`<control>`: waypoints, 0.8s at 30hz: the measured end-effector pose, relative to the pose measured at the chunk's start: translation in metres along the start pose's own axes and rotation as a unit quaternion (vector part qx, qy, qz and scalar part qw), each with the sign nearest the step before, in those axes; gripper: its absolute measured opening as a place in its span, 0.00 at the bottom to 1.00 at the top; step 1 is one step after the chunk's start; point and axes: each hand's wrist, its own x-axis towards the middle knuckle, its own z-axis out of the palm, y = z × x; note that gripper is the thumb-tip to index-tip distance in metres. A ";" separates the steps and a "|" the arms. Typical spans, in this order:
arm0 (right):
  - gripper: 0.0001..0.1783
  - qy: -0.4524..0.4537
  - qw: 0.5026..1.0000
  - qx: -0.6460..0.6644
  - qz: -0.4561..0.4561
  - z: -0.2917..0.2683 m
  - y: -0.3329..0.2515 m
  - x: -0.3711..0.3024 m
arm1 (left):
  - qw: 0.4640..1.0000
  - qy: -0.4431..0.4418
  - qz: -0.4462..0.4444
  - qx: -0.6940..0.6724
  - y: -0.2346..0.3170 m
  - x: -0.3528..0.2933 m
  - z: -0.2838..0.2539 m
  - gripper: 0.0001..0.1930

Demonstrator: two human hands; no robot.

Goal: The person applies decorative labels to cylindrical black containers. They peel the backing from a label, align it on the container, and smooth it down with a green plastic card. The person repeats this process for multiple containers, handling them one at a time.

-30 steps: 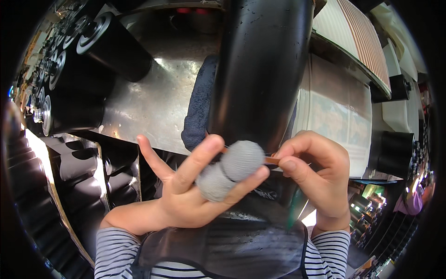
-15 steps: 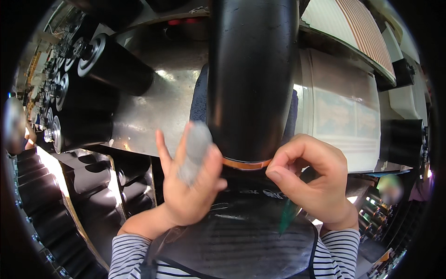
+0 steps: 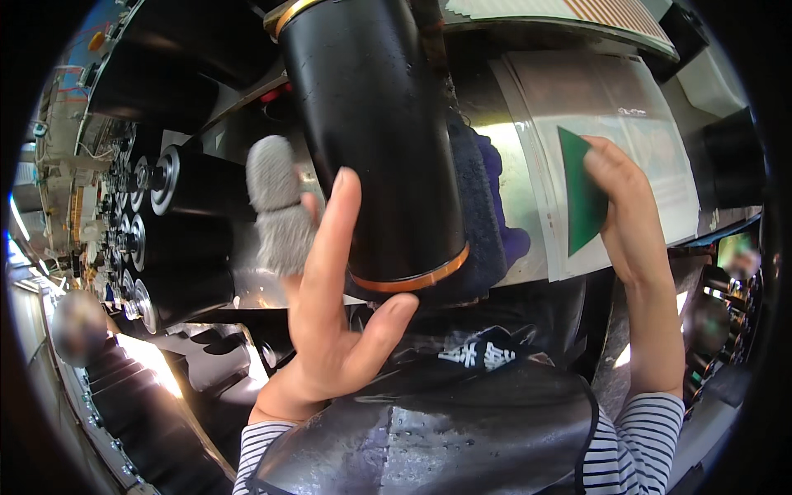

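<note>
A large black cylinder (image 3: 375,148) with a copper-coloured band at its near end (image 3: 421,274) lies lengthwise before me on a dark blue cloth (image 3: 483,219). My left hand (image 3: 326,322) is at the cylinder's near left side, fingers spread and thumb by the copper band; whether it touches cannot be told. Grey fuzzy covers (image 3: 276,177) wrap some of its fingers. To the right, my right hand (image 3: 623,194) pinches a flat green scraper-like piece (image 3: 582,206) with a pointed corner, held over a stack of clear-covered sheets (image 3: 610,148).
Several black cylinders with metal hubs (image 3: 190,194) lie at the left on the metal table (image 3: 256,285). More cylinders fill a rack (image 3: 132,404) at lower left. A ribbed panel (image 3: 577,12) is at the far right. People with blurred heads are at both sides.
The green piece has risen from low by my apron to above the sheets with my right hand. My left hand has opened wider. The view has shifted, and the cylinder appears further left and tilted.
</note>
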 end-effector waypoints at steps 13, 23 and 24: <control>0.17 -0.104 0.986 0.000 -0.132 0.036 -0.005 -0.051 | 0.961 0.084 -0.137 -0.226 0.024 0.016 0.027 0.44; 0.16 -0.123 0.985 -0.013 -0.122 0.032 -0.003 -0.055 | 0.987 0.051 -0.109 -0.103 0.013 0.011 0.024 0.47; 0.16 -0.124 0.985 -0.013 -0.118 0.032 -0.003 -0.056 | 0.990 0.043 -0.114 -0.077 0.014 0.011 0.024 0.48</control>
